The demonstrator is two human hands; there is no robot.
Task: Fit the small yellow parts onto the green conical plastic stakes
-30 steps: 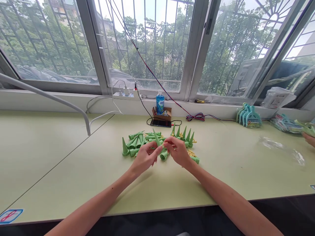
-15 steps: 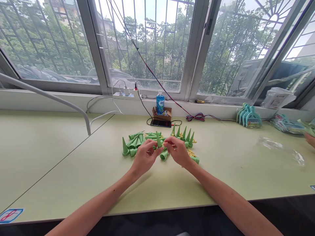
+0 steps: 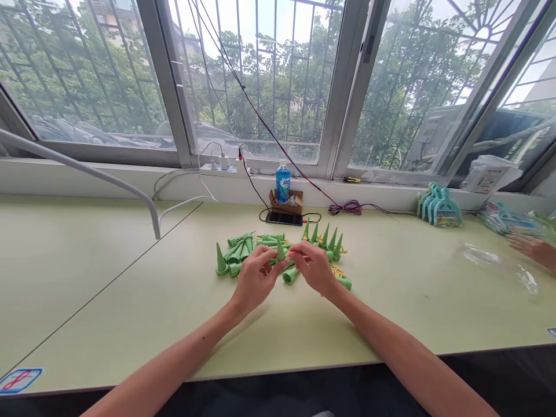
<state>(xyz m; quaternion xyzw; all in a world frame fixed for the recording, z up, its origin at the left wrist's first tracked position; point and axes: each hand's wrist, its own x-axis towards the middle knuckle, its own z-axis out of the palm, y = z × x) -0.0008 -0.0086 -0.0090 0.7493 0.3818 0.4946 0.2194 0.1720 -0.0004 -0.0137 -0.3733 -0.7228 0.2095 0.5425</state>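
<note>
A green plastic cone (image 3: 280, 248) with a pointed tip stands upright in the fingers of my left hand (image 3: 256, 278). My right hand (image 3: 316, 269) pinches a small yellow piece (image 3: 287, 255) against the cone's right side; the fingers cover most of it. Loose green cones (image 3: 236, 252) lie in a pile behind and left of my hands, and one (image 3: 221, 260) stands alone at the left. Several upright cones (image 3: 332, 238) with yellow pieces at their sides form a row on the right. Small yellow pieces (image 3: 337, 271) lie by my right wrist.
A phone (image 3: 284, 218) and a small box (image 3: 296, 200) holding a blue bottle (image 3: 283, 184) sit at the back. Teal hangers (image 3: 441, 205) stand at right, near clear plastic wrap (image 3: 478, 253) and another person's hand (image 3: 532, 248). A white cable tube (image 3: 108, 179) arches over the left.
My hands stay almost still around the cone. At the right edge the other person's hand has shifted inward over the table, towards the teal items.
</note>
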